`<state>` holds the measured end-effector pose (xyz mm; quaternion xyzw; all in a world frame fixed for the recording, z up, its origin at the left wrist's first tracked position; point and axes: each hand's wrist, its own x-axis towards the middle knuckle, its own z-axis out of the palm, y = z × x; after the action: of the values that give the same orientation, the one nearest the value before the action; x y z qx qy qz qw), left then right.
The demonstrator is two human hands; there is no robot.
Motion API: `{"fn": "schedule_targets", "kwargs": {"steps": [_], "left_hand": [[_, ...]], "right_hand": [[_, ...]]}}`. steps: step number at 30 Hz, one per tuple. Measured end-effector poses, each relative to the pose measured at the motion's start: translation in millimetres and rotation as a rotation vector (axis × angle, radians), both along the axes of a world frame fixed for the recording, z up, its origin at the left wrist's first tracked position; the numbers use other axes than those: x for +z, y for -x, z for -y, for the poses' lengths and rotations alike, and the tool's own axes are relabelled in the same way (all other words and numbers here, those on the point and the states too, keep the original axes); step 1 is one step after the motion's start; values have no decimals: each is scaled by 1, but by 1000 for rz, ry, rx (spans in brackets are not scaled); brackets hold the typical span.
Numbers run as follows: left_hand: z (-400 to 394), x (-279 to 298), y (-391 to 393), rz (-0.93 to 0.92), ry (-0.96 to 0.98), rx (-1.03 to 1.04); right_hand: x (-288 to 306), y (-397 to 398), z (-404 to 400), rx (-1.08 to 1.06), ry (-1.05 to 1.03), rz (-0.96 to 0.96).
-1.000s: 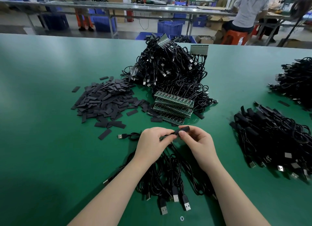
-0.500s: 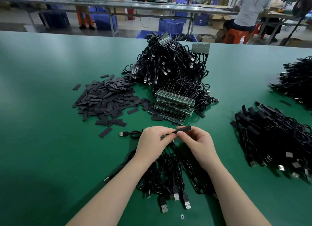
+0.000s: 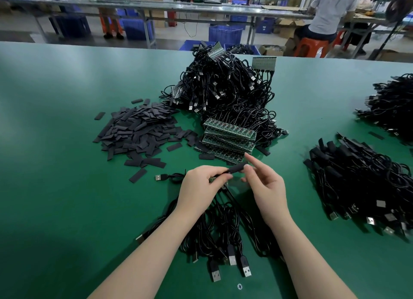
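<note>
My left hand [image 3: 201, 184] grips the end of a black USB cable, where a bit of a small green circuit board [image 3: 218, 180] shows under my fingers. A black sleeve [image 3: 237, 168] sits over that end. My right hand [image 3: 266, 187] pinches the sleeve's right end between thumb and a finger, with the index finger stretched out above it. The rest of the cable bundle [image 3: 219, 231] lies under my wrists, its USB plugs pointing toward me.
On the green table [image 3: 55, 164], a heap of flat black sleeves [image 3: 138, 133] lies to the left. Behind my hands is a stack of green board strips [image 3: 228, 140] and a tall cable pile [image 3: 223, 88]. More cable piles [image 3: 362, 182] lie at the right.
My right index finger has lifted off the sleeve and now points up. Both hands stay in the same spot, still holding the sleeve and cable end.
</note>
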<state>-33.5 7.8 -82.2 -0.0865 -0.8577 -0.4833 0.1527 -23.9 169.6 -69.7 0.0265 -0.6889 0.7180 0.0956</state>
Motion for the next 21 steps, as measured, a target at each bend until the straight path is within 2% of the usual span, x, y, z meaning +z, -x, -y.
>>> {"fn": "schedule_targets", "kwargs": {"steps": [8, 13, 21], "left_hand": [[0, -1, 0, 8, -16, -7], [-1, 1, 0, 1, -3, -11], [-2, 5, -3, 11, 55, -27]], "right_hand": [[-4, 6, -6, 38, 63, 64], [-7, 8, -5, 92, -7, 70], [-7, 7, -2, 79, -3, 69]]}}
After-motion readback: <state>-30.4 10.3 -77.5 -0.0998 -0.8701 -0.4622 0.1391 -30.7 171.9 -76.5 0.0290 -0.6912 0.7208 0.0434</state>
